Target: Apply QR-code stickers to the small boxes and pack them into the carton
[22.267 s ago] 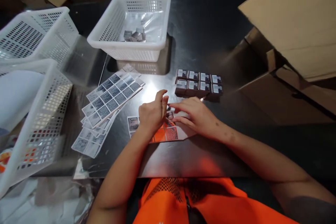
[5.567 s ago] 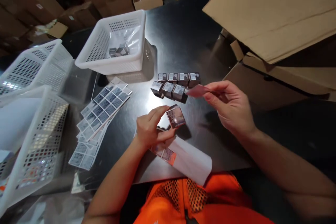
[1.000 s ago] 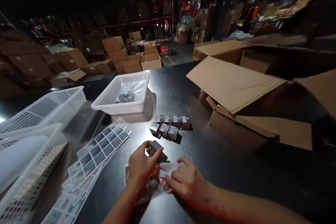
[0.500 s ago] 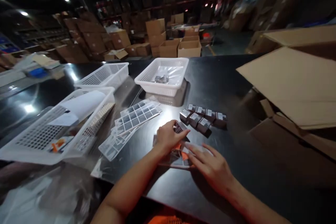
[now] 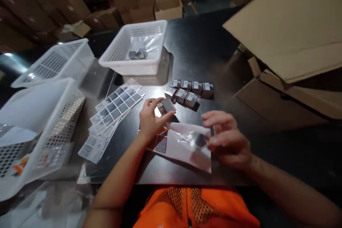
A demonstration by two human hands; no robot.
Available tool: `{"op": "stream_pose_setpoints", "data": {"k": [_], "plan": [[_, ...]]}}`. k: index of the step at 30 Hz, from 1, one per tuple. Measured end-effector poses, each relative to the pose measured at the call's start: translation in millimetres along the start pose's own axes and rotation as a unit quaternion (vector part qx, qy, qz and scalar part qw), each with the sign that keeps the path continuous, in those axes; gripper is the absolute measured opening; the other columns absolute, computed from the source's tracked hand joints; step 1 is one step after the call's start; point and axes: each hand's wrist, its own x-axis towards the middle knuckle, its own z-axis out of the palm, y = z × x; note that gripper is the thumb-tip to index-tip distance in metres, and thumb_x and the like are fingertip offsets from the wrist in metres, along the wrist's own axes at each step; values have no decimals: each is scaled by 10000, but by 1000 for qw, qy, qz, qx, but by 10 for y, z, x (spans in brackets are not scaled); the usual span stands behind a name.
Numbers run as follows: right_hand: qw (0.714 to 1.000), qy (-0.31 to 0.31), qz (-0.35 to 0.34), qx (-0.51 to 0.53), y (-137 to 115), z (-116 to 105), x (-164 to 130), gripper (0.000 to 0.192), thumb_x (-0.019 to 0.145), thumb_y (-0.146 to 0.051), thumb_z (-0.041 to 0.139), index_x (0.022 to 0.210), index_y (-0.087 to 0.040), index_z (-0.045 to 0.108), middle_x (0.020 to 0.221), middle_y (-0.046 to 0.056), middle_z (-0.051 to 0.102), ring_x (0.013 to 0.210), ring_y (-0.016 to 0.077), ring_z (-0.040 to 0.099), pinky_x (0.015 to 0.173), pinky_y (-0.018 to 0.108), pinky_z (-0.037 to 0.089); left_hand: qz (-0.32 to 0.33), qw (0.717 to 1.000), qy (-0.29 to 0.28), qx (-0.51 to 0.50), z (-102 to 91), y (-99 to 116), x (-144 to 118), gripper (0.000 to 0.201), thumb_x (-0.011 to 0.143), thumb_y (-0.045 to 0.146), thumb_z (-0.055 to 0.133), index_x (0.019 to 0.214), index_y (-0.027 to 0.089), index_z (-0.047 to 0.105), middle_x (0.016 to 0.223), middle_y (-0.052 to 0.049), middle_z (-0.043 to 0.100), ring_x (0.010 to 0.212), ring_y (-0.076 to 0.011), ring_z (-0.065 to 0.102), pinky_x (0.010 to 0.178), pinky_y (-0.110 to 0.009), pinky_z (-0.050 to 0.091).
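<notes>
My left hand [image 5: 151,119] grips a small dark box [image 5: 167,106] between thumb and fingers, its flat top facing up. Below it lies a label sheet [image 5: 187,155], white and glossy on the right, with a grey square label [image 5: 161,144] at its left part. My right hand [image 5: 229,140] is closed at the sheet's raised right edge, beside a dark grey patch; whether that patch is a loose label I cannot tell. Several small dark boxes [image 5: 191,99] with pale labels stand in two rows beyond my hands.
More label sheets [image 5: 114,108] lie fanned out on the dark metal table [image 5: 192,50]. A white basket [image 5: 128,68] with small grey items stands behind them. Two more white baskets [image 5: 64,114] are at the left. A large open carton [image 5: 283,32] stands at the right.
My right hand has moved right, lifting the sheet's right edge. The small box in my left hand is turned to show its top. The view has tilted down.
</notes>
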Motion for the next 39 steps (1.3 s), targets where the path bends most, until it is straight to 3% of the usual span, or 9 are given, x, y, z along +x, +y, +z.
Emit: {"op": "stream_pose_setpoints", "data": {"k": [4, 6, 9, 12, 18, 22, 28, 32, 39], "plan": [[998, 2, 57, -39, 160, -64, 24, 1027, 848, -307, 830, 1588, -428, 128, 1541, 110, 463, 1421, 310, 507, 1192, 572, 431, 2, 984, -106, -145, 67, 72, -142, 721, 734, 787, 720, 1213, 248, 715, 1036, -47, 687, 601, -95, 512, 446, -215, 361], [993, -23, 112, -18, 221, -1, 8, 1155, 824, -371, 852, 1595, -365, -8, 1518, 156, 483, 1416, 309, 526, 1172, 551, 465, -8, 969, -158, -188, 102, 116, -210, 866, 660, 893, 670, 1231, 244, 707, 1061, -58, 705, 537, -70, 459, 417, -216, 348], [984, -14, 172, 46, 248, 108, -24, 1007, 897, -295, 768, 1566, -330, 16, 1387, 136, 596, 1280, 256, 648, 1050, 465, 580, 13, 960, -180, -214, 127, 140, -256, 913, 597, 879, 724, 1256, 248, 703, 1088, -70, 741, 497, -55, 450, 414, -219, 355], [989, 1, 138, 58, 240, 123, -29, 831, 929, -209, 701, 1507, -352, 122, 1360, 105, 622, 1244, 239, 673, 958, 422, 629, 54, 967, -166, -187, 95, 136, -246, 801, 624, 705, 863, 1266, 255, 697, 1126, -74, 772, 475, -50, 456, 419, -221, 369], [990, 56, 127, -37, 111, -180, 118, 491, 860, -331, 814, 1240, -322, 503, 1430, 91, 503, 1402, 296, 510, 1125, 529, 509, 111, 983, -122, -79, 22, 148, -225, 569, 775, 541, 836, 1238, 237, 706, 1199, -100, 775, 819, -184, 739, 676, -289, 596], [964, 147, 210, 67, -3, -281, 218, 189, 920, -253, 744, 1021, -282, 587, 1040, 13, 682, 996, 170, 697, 918, 367, 593, 184, 976, -102, -59, 46, 162, -234, 515, 829, 466, 816, 1263, 222, 689, 1203, -94, 782, 1033, -215, 756, 866, -306, 612], [909, 84, 378, 156, 10, -139, 180, 402, 821, -255, 823, 1120, -257, 554, 753, -51, 708, 813, 157, 738, 799, 320, 628, 199, 973, -115, -17, 52, 203, -279, 468, 876, 397, 776, 1286, 201, 662, 1222, -91, 780, 1043, -202, 764, 817, -257, 609], [881, 101, 431, 168, -2, -62, 166, 552, 754, -292, 865, 1159, -252, 492, 685, -56, 691, 971, 219, 763, 853, 364, 643, 235, 964, -125, 4, 41, 216, -282, 453, 890, 370, 748, 1301, 210, 647, 1232, -89, 777, 1031, -204, 767, 818, -259, 605], [845, 114, 488, 188, -52, -38, 213, 673, 654, -306, 937, 1151, -249, 488, 694, -62, 689, 824, 207, 758, 783, 343, 663, 286, 951, -118, 10, 49, 221, -281, 438, 926, 386, 709, 1305, 186, 615, 1214, -103, 781, 1063, -202, 764, 823, -246, 598]]}}
